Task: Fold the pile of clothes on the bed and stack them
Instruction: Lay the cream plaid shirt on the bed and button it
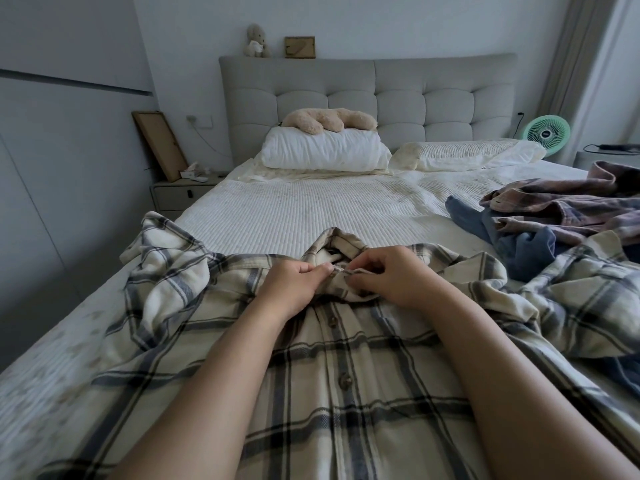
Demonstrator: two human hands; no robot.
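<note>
Soft, dim daylight, seemingly from the right; wide-angle edges bend.

Ahead of me, a grey tufted headboard (398, 95) stands against a pale wall. On its top ledge sit a small teddy bear (257, 41) and a wooden picture frame (300, 47). Below lie two white pillows (325, 152), side by side, with a beige plush toy (329, 120) resting on the left one. To my left, a grey nightstand (183, 194) has a wooden frame (160, 144) leaning on the wall behind it. To my right stands a mint green fan (546, 130).
</note>
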